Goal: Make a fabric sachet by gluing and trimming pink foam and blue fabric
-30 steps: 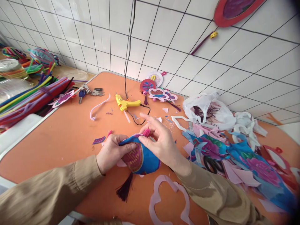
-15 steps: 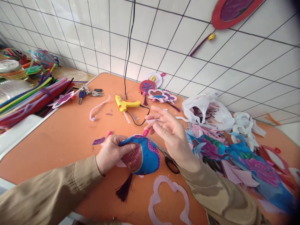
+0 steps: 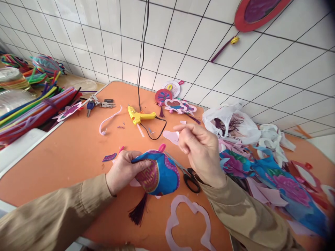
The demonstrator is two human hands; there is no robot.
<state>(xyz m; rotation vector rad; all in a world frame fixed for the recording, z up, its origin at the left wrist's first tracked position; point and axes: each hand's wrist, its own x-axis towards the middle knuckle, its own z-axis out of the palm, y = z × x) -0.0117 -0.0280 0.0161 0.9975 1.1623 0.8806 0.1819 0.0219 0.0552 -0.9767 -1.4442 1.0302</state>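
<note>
My left hand (image 3: 123,170) grips the left edge of a blue and purple fabric ornament (image 3: 159,172) with a pink loop on top and a dark purple tassel (image 3: 138,211) below, resting on the orange table (image 3: 75,153). Raised above the table to the right of the ornament, my right hand (image 3: 200,151) has its fingers curled and pinched together; what they hold, if anything, is too small to see. Black-handled scissors (image 3: 190,177) lie just under that hand. A pale pink cut piece (image 3: 171,136) lies beside its fingertips.
A yellow glue gun (image 3: 138,116) with a black cord lies at the table's middle back. Keys (image 3: 98,103) and pipe cleaners (image 3: 31,111) are at the left. Fabric scraps (image 3: 264,172), a white plastic bag (image 3: 230,122) and finished ornaments (image 3: 175,104) crowd the right and back. A pink cut-out frame (image 3: 188,223) lies at the front.
My right hand has let go of the ornament's pink loop, lifted and moved right, its fingers curling together. The scissors beneath it have come into view. The left hand has stayed put.
</note>
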